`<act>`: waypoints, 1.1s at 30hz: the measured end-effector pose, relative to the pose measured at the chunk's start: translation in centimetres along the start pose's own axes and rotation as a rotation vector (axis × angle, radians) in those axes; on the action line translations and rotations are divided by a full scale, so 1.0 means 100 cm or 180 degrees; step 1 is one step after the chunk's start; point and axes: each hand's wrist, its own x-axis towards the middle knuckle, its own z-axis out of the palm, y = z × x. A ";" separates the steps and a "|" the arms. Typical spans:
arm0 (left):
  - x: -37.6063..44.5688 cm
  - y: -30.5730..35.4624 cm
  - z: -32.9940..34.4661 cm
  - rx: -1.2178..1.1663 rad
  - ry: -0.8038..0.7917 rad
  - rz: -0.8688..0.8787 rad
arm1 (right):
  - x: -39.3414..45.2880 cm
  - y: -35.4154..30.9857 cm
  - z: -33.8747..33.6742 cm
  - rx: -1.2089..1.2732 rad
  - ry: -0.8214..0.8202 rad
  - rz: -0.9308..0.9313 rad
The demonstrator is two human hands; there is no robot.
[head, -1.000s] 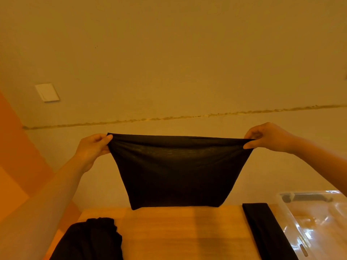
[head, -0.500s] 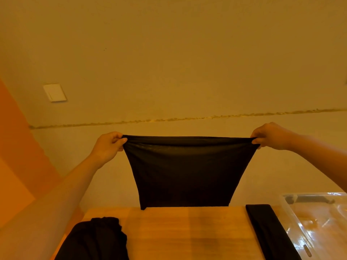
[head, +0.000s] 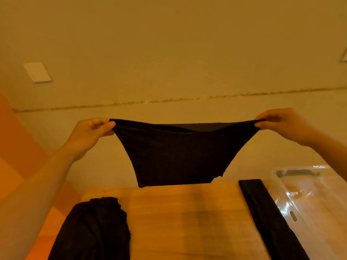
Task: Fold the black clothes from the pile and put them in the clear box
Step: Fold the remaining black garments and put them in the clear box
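A black garment (head: 178, 156) hangs in the air above the far edge of the wooden table (head: 184, 222), stretched between both hands. My left hand (head: 90, 134) pinches its upper left corner and my right hand (head: 281, 122) pinches the upper right corner. The top edge sags in the middle and shows a second layer behind. A crumpled pile of black clothes (head: 93, 231) lies on the table at the near left. A folded black piece (head: 266, 214) lies at the right, beside the clear box (head: 315, 203).
A beige wall stands right behind the table, with a white switch plate (head: 37, 72) at the upper left. An orange surface (head: 16, 156) runs along the left side. The clear box has a dark handle (head: 296, 173) at its far end.
The hands have spread wider apart, stretching the garment's top. Its top edge now dips in the middle and its sides slant inward. The view shifted slightly.
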 end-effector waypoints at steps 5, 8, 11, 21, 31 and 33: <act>-0.078 -0.054 -0.012 0.0267 -0.0856 -0.0359 | -0.094 0.050 0.035 0.0087 -0.0534 0.0280; -0.128 -0.093 -0.004 0.0458 -0.1270 -0.0466 | -0.157 0.075 0.063 0.0169 -0.0936 0.0441; -0.181 -0.128 0.013 0.0982 -0.2043 -0.0382 | -0.212 0.107 0.094 -0.0238 -0.1598 0.0852; -0.290 -0.224 0.063 0.2021 -0.2575 0.0466 | -0.290 0.159 0.173 -0.1303 -0.2627 0.1194; -0.291 -0.233 0.098 0.1983 -0.2055 0.0151 | -0.253 0.173 0.193 -0.1260 -0.2033 0.0460; -0.283 -0.237 0.114 0.2335 -0.1733 0.0333 | -0.243 0.174 0.201 -0.1278 -0.1811 0.0245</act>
